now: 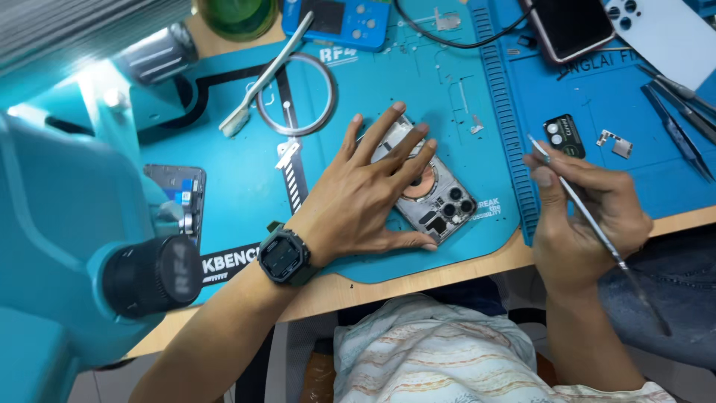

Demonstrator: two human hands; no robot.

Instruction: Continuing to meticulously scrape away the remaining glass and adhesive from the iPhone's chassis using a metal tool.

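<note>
My left hand (369, 194) lies flat with fingers spread on an opened phone back housing (440, 203), which rests on a blue work mat (388, 82). The housing shows a copper coil ring and camera holes. A dark watch sits on that wrist. My right hand (589, 220) is off the table's front edge and grips a thin metal pry tool (578, 201), its tip pointing up and left. The tool does not touch the housing.
A teal microscope (67, 224) fills the left side. A toothbrush (265, 75), a ring-shaped cable (297, 95), a small black camera part (564, 136), tweezers (675, 127), a phone (570, 26) and a blue gadget (335, 21) lie around. The table's wooden edge (418, 280) runs in front.
</note>
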